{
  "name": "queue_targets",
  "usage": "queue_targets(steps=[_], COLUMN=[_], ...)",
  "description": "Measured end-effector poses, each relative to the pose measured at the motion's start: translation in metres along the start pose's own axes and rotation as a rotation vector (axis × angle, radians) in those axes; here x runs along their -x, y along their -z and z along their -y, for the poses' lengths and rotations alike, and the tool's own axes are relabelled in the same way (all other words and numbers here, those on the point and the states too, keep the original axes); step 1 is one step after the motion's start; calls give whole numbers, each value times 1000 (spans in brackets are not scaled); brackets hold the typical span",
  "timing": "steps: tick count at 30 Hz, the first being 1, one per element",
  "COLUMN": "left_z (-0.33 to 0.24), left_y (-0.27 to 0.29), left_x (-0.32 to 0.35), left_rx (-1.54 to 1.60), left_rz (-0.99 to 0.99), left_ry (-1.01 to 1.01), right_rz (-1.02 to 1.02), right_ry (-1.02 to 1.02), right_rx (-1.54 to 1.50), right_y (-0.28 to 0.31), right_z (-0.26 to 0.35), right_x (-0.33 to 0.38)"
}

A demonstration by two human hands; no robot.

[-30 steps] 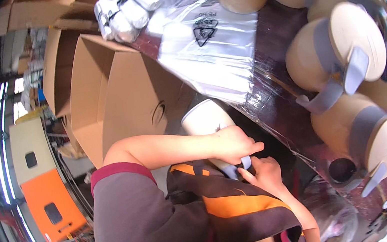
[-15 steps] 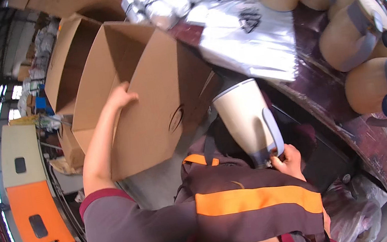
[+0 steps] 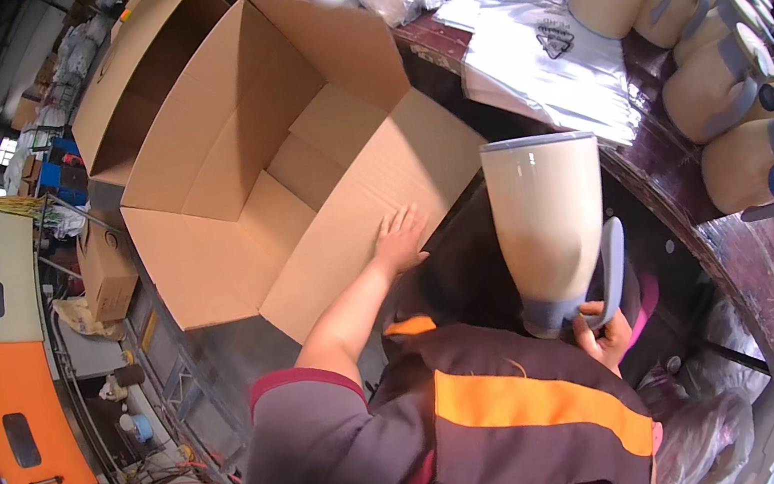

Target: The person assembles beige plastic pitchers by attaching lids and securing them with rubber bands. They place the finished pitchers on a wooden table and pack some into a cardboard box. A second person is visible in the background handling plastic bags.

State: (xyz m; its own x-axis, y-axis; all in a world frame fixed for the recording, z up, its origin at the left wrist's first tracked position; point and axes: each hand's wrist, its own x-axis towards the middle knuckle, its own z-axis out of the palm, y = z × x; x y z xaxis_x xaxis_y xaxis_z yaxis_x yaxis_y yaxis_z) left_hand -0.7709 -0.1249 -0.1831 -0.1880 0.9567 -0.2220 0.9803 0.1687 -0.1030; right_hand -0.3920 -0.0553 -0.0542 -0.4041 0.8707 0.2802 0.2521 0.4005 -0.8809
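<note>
Head view: left hand (image 3: 399,238) is spread flat, palm down, pressing on the near flap of an open cardboard box (image 3: 292,156); nothing gripped. Right hand (image 3: 605,327) is closed around the grey-blue handle of a cream jug (image 3: 552,226), held upside down, base up, over the dark gap between the box and the table's (image 3: 765,263) near edge. The box interior looks bare, and a second open box (image 3: 141,63) sits behind it. On the table, along its far and right edge, more cream jugs (image 3: 717,88) lie in a row. Clear plastic bags (image 3: 541,60) lie by the table's left edge.
</note>
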Motion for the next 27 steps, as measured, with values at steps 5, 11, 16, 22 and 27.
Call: queue_targets(steps=[5,11,16,22,27], left_z=[85,142,112,56,58], left_y=[18,8,29,164,204], left_x=[-29,-60,-78,-129,-94], left_rx=[102,441,569,1890,1765], left_rz=[27,107,-228,-20,231], left_ry=[394,629,454,-292,-318], right_rz=[-20,-114,-167,217,103], right_ry=[-156,-141,-345,67,129], right_rx=[-51,-41,-132,359,915], right_y=[-6,-42,-68,-79,-9], right_z=[-9,28,53,92,103], right_x=[31,25,5,-82,-144])
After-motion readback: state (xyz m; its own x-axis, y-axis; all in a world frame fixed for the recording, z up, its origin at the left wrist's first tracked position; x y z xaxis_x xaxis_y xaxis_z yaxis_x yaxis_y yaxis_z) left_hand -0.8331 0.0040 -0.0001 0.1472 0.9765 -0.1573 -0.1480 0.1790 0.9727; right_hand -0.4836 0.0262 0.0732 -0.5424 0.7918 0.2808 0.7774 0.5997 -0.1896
